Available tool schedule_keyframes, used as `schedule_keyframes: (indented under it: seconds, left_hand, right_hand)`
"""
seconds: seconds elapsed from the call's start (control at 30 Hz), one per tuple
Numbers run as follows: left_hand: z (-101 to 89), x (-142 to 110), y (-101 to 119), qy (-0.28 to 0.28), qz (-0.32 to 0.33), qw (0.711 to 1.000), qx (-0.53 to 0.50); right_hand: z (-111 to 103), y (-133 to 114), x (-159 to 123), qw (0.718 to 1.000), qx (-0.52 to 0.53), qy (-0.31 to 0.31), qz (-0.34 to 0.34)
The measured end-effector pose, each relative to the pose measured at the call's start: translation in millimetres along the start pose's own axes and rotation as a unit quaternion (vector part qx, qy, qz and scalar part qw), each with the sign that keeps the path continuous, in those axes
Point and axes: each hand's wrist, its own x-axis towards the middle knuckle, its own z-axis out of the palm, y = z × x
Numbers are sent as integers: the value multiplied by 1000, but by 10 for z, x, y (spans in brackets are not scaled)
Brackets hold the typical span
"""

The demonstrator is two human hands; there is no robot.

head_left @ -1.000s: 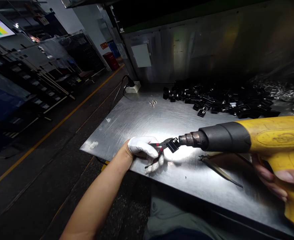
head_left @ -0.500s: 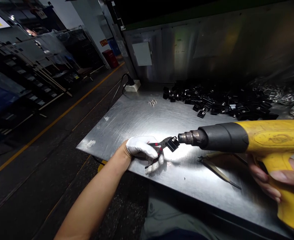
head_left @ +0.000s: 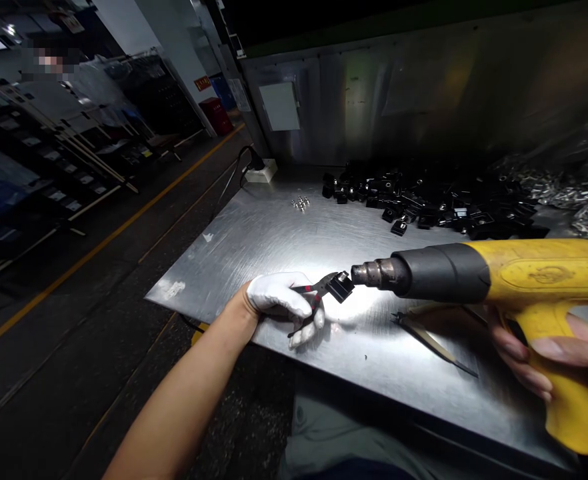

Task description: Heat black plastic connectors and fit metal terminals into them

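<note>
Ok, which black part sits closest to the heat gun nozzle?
The block clamped in the pliers, in the gloved left hand; the others lie heaped farther back.

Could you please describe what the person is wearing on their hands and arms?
The left hand wears a white fabric glove ending at the wrist; the left forearm is bare, without a sleeve. The right hand wears no glove.

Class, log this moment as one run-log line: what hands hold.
left hand: pliers gripping black part | right hand: heat gun aimed at it
</note>
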Motion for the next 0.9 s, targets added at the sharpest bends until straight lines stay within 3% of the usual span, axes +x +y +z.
schedule_keyframes:
  seconds: [0.33,0.53,0.67,0.9]
  left_hand:
    - [-21,-8,-10,-6,15,1000,15]
    - [-32,-7,5,-15,16,1000,20]
    - [-40,-3,-1,-15,15,1000,20]
    - [-45,2,-30,-13,22,1000,14]
  right_hand:
    - [-23,12,1,1000,22,-19,8]
    - [88,-12,-18,999,22,35,-2]
    - [174,-53,-16,999,14,28,2]
    - [334,-115,-27,996,23,80,16]
